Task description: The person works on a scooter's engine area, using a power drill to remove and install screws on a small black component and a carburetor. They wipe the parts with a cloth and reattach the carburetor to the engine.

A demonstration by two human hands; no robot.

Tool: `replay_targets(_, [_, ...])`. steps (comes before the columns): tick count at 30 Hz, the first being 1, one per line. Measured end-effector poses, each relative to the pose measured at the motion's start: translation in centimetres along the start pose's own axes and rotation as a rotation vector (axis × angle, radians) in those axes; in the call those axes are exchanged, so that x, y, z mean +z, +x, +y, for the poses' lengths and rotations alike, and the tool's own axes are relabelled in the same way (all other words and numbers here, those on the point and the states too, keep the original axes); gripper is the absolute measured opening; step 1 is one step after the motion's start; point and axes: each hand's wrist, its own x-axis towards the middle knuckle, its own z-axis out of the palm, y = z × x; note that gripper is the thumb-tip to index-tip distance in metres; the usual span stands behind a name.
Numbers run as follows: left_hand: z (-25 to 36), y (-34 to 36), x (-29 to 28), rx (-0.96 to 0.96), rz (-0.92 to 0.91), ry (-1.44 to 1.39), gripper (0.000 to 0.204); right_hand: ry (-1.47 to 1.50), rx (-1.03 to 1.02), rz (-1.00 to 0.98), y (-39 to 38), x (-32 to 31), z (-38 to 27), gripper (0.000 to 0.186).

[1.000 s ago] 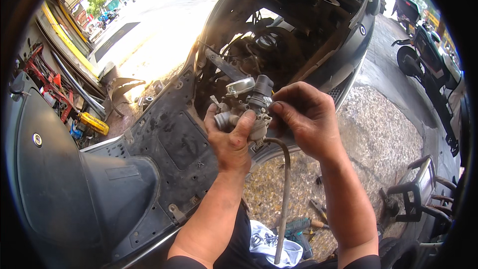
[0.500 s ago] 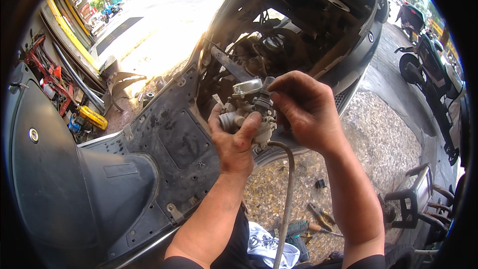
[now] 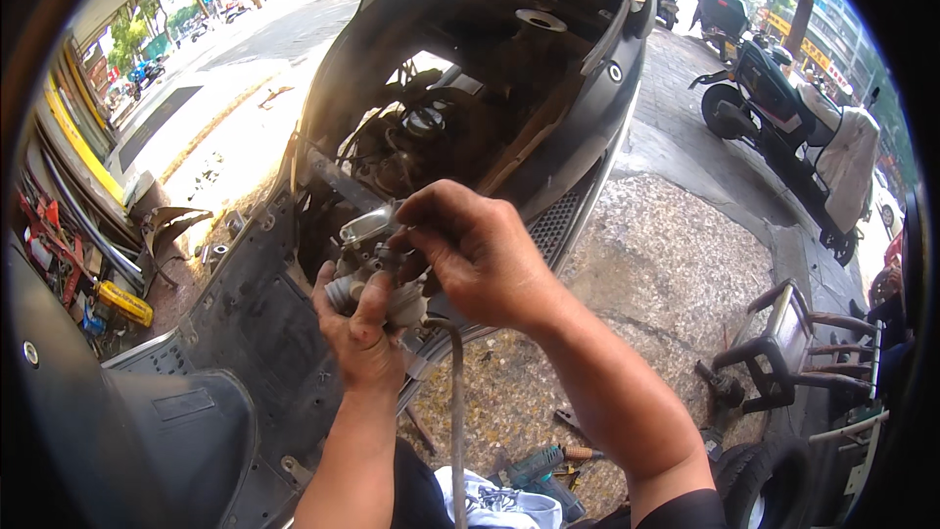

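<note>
My left hand (image 3: pixel 364 343) holds a metal carburetor (image 3: pixel 403 308) from below, with the thumb across its front and the fingers round the ribbed intake side. My right hand (image 3: pixel 490 257) is curled at its upper right, fingertips pinched against the dark part beside the shiny round cap (image 3: pixel 366 225). Those fingertips hide most of that part. A grey rubber hose (image 3: pixel 457 411) bends out of the carburetor's lower right and hangs toward my lap. Behind both hands lies the open, stripped body of a scooter (image 3: pixel 558 127), with cables and engine parts inside.
The scooter's dark footboard (image 3: pixel 264 353) stretches to the left. A green power drill (image 3: pixel 534 468) lies on the pebbled floor near my feet. At right stand a small metal-framed chair (image 3: pixel 783 343), a tyre (image 3: pixel 783 480) and a parked scooter (image 3: pixel 783 103). Scrap parts (image 3: pixel 49 245) sit far left.
The view has swung right, so the scooter and both hands appear farther left. The carburetor stays in my left hand, and my right fingers have closed in over its upper right part.
</note>
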Motion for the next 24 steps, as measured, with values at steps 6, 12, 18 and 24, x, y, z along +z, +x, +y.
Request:
replay_targets(6, [-0.3, -0.1, -0.2, -0.02, 0.018, 0.005, 0.084, -0.015, -0.098, -0.06, 0.1, -0.9, -0.2, 0.017])
replay_targets(12, [-0.5, 0.1, -0.2, -0.014, -0.002, 0.015, 0.089, -0.198, -0.238, -0.126, 1.0, -0.8, 0.1, 0.014])
replay_targets(18, [-0.6, 0.0, -0.3, -0.044, -0.011, 0.023, 0.093, -0.326, -0.382, -0.193, 1.6, -0.8, 0.4, 0.017])
replay_targets(24, [-0.4, -0.1, 0.0, -0.042, -0.009, -0.018, 0.095, -0.38, -0.418, -0.232, 1.7, -0.5, 0.8, 0.019])
